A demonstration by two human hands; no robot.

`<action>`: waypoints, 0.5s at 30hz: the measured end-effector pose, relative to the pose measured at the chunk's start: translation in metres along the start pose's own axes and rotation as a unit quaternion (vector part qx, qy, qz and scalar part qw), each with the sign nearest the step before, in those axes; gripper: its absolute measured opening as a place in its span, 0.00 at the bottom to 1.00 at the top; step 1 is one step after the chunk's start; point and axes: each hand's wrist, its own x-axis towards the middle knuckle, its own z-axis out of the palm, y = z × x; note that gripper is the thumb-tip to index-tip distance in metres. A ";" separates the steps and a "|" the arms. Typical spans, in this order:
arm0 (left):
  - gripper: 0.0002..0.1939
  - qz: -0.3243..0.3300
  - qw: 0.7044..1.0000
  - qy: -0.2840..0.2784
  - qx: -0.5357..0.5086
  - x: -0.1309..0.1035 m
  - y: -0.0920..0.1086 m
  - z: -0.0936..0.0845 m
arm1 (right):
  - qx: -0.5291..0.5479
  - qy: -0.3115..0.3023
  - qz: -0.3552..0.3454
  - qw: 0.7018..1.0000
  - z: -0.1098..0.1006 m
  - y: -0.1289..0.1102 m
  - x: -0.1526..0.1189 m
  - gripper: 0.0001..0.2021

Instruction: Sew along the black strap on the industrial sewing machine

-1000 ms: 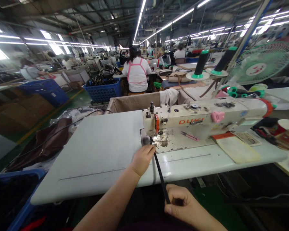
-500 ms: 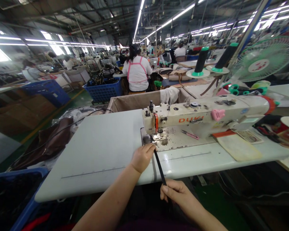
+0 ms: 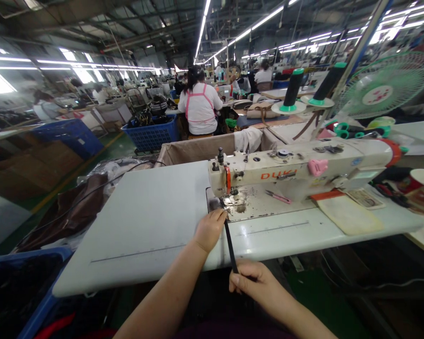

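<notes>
A narrow black strap [image 3: 231, 245] runs from the needle area of a white sewing machine [image 3: 279, 167] down over the table's front edge. My left hand [image 3: 211, 230] is closed on the strap's upper part, just in front of the presser foot [image 3: 229, 200]. Below the table edge, my right hand [image 3: 249, 278] grips the strap between thumb and fingers. The strap's far end at the needle is hidden by my left fingers.
Pink-handled snips [image 3: 278, 197] lie on the machine bed. Thread cones [image 3: 293, 89] and a green fan [image 3: 379, 94] stand behind. A blue bin [image 3: 31, 301] is at lower left. Ahead, a person in a white top [image 3: 200, 108] sits facing away.
My right hand has moved slightly left with the lower part of the strap, which now hangs a little steeper. My left hand has barely moved.
</notes>
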 end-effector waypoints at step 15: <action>0.15 0.002 0.997 -0.056 -0.061 -0.003 0.000 0.007 | -0.006 0.020 0.044 0.999 -0.011 0.026 -0.018 0.31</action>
